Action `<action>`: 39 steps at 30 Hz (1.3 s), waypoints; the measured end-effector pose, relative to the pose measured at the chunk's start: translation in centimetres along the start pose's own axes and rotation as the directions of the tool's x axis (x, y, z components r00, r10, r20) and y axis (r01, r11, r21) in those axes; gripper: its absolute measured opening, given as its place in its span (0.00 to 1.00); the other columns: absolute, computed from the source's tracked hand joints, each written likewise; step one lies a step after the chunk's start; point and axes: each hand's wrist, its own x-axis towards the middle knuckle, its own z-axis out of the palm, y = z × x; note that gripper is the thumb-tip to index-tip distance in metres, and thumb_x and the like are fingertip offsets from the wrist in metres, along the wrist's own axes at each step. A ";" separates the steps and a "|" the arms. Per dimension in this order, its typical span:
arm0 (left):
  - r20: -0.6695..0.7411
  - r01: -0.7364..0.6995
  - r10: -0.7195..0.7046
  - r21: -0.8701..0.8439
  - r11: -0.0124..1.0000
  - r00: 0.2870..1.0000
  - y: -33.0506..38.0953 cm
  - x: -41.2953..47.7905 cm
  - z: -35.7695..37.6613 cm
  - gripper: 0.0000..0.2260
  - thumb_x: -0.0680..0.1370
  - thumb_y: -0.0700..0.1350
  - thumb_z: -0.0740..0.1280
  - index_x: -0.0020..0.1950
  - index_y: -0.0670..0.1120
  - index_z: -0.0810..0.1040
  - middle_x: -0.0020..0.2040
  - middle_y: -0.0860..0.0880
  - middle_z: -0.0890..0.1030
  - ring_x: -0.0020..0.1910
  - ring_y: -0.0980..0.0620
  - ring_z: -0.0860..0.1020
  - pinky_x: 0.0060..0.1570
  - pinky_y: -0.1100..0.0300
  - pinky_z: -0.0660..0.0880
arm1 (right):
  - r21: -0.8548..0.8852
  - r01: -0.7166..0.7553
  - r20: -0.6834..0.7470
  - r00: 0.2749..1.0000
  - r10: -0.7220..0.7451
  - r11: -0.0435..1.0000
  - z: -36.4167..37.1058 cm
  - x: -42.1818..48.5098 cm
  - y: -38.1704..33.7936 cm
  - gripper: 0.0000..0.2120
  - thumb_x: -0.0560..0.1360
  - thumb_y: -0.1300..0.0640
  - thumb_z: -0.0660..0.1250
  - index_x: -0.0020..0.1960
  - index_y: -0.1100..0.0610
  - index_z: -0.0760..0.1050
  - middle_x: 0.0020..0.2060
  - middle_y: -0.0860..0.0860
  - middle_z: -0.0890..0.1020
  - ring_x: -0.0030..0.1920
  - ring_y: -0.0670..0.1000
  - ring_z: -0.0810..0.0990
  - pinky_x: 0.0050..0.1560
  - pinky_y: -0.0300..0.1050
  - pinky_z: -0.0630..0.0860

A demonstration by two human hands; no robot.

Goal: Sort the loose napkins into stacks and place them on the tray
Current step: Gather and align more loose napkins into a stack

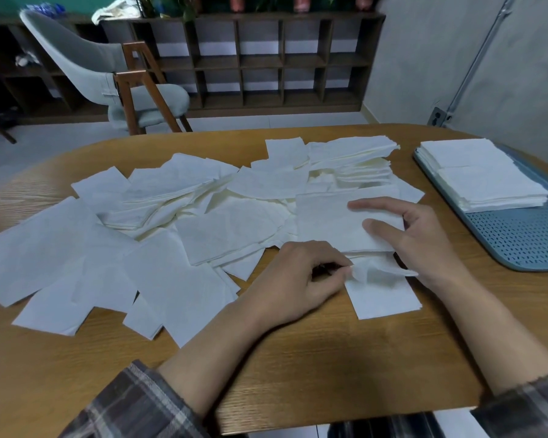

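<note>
Many loose white napkins (159, 222) lie scattered over the wooden table (298, 358). A blue perforated tray (525, 241) at the right holds two neat napkin stacks (484, 175). My left hand (298, 279) pinches the lifted corner of a napkin (383, 292) lying near the front edge. My right hand (415, 235) rests with straight fingers on a small napkin pile (329, 222) just behind that napkin.
A grey chair (108, 77) with wooden legs stands beyond the table at the left. A dark wooden shelf unit (266, 58) lines the back wall. A grey wall with a socket (438, 116) is at the right.
</note>
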 end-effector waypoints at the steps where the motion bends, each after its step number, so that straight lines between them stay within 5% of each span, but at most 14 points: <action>1: -0.027 0.035 -0.036 -0.037 0.999 0.999 0.1 0.0 0.0 0.04 0.81 0.44 0.73 0.52 0.47 0.87 0.45 0.57 0.85 0.45 0.62 0.80 0.48 0.72 0.71 | 0.025 -0.008 0.002 1.000 0.008 1.000 0.0 0.0 0.0 0.15 0.80 0.67 0.69 0.58 0.50 0.86 0.59 0.41 0.86 0.67 0.40 0.79 0.67 0.36 0.70; 4: -0.103 0.124 -0.141 -0.162 0.979 0.985 0.4 0.1 -0.4 0.03 0.78 0.39 0.73 0.48 0.48 0.84 0.41 0.56 0.82 0.40 0.57 0.78 0.43 0.69 0.72 | 0.172 -0.040 0.008 0.999 0.039 0.984 0.0 0.1 0.0 0.12 0.83 0.55 0.65 0.57 0.53 0.87 0.60 0.47 0.86 0.68 0.45 0.79 0.72 0.50 0.69; 7: -0.159 0.157 -0.210 -0.292 0.943 0.965 0.4 0.4 -0.9 0.04 0.77 0.39 0.73 0.48 0.47 0.83 0.42 0.51 0.83 0.40 0.55 0.79 0.45 0.67 0.73 | 0.317 -0.089 0.040 0.996 0.080 0.944 0.0 0.0 0.0 0.24 0.82 0.40 0.60 0.58 0.56 0.87 0.61 0.55 0.86 0.66 0.54 0.81 0.68 0.58 0.73; 11: -0.161 0.164 -0.276 -0.494 0.854 0.948 0.7 0.6 -1.1 0.09 0.76 0.41 0.71 0.56 0.48 0.81 0.51 0.38 0.83 0.44 0.38 0.84 0.48 0.48 0.80 | 0.375 -0.116 0.094 0.992 0.087 0.920 0.4 -0.2 0.1 0.38 0.67 0.24 0.72 0.58 0.55 0.87 0.60 0.57 0.86 0.62 0.58 0.84 0.60 0.56 0.79; 14: -0.163 0.171 -0.288 -0.507 0.845 0.944 0.8 0.5 -1.1 0.13 0.79 0.37 0.71 0.60 0.51 0.81 0.52 0.44 0.83 0.36 0.45 0.83 0.43 0.56 0.78 | 0.336 -0.079 0.077 0.995 0.056 0.939 0.6 -0.5 -0.2 0.29 0.67 0.31 0.78 0.52 0.55 0.87 0.53 0.58 0.87 0.55 0.56 0.86 0.53 0.51 0.81; 17: -0.179 0.160 -0.295 -0.530 0.833 0.939 1.0 0.5 -1.1 0.16 0.78 0.35 0.73 0.61 0.52 0.80 0.44 0.53 0.81 0.33 0.54 0.77 0.42 0.63 0.75 | 0.264 -0.057 0.022 0.998 0.053 0.963 0.8 -0.7 -0.9 0.10 0.73 0.49 0.79 0.49 0.54 0.87 0.49 0.51 0.89 0.51 0.50 0.88 0.46 0.41 0.82; 22: -0.258 0.120 -0.295 -0.532 0.838 0.920 1.4 0.6 -1.7 0.15 0.79 0.36 0.73 0.63 0.51 0.80 0.42 0.52 0.82 0.36 0.54 0.75 0.43 0.63 0.75 | 0.317 -0.078 -0.012 0.996 0.086 0.945 0.8 -0.6 -1.0 0.06 0.73 0.58 0.75 0.48 0.58 0.87 0.47 0.55 0.89 0.48 0.53 0.88 0.45 0.42 0.82; 26: -0.120 0.193 -0.272 -0.445 0.874 0.955 1.4 0.3 -1.7 0.22 0.77 0.43 0.78 0.66 0.59 0.76 0.43 0.51 0.82 0.42 0.51 0.85 0.45 0.55 0.81 | 0.365 -0.107 -0.071 0.987 0.142 0.925 0.6 -0.3 -0.7 0.06 0.73 0.56 0.75 0.48 0.55 0.88 0.49 0.56 0.89 0.49 0.54 0.87 0.49 0.47 0.81; 31: -0.376 0.155 -0.297 -0.364 0.918 0.878 0.1 0.5 -3.2 0.18 0.77 0.45 0.78 0.63 0.61 0.79 0.46 0.49 0.85 0.50 0.52 0.84 0.49 0.49 0.83 | 0.346 -0.119 -0.022 0.991 0.135 0.931 0.5 -0.2 -0.6 0.15 0.72 0.55 0.76 0.59 0.52 0.85 0.59 0.52 0.87 0.62 0.57 0.85 0.64 0.55 0.78; 39: -0.321 0.183 -0.313 -0.376 0.908 0.894 0.2 0.6 -2.9 0.16 0.76 0.44 0.80 0.58 0.59 0.81 0.44 0.50 0.85 0.46 0.52 0.83 0.46 0.49 0.82 | 0.396 -0.151 0.172 0.981 0.088 0.906 1.1 -0.6 -0.9 0.33 0.73 0.59 0.75 0.74 0.40 0.71 0.61 0.56 0.84 0.61 0.58 0.84 0.56 0.52 0.82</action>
